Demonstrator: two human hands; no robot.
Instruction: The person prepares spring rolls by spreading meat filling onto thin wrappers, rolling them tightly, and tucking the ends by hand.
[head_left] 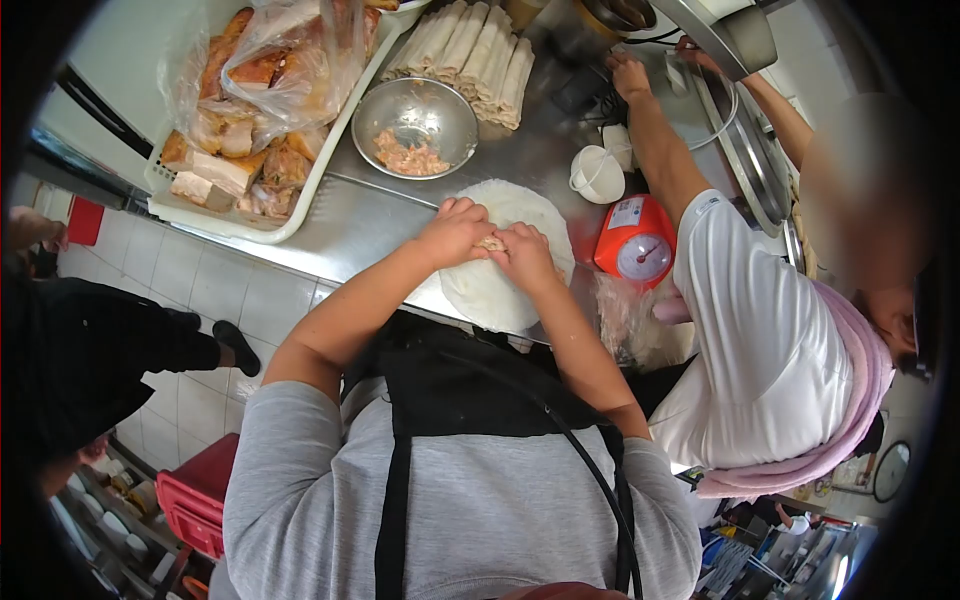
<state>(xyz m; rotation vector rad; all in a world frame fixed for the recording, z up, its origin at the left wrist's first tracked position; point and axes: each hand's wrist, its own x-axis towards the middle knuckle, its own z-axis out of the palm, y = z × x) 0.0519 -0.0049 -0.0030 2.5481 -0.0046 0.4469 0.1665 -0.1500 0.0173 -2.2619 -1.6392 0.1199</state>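
Note:
A stack of thin round white wrappers (495,300) lies on the steel counter in front of me. My left hand (455,232) and my right hand (525,257) are over its middle, fingers curled inward and nearly meeting. Pinkish minced filling (490,243) shows in the small gap between them, with both hands closed on it. Most of the filling is hidden under my fingers. Beyond my left hand stands a steel bowl (415,125) with more pinkish filling at its bottom.
Long white rolls (470,55) are piled behind the bowl. A white basket (275,232) of roast meat and plastic bags stands left. To the right are a red scale (637,243), a white cup (597,175) and a co-worker (760,330) reaching over the counter. Another person stands left.

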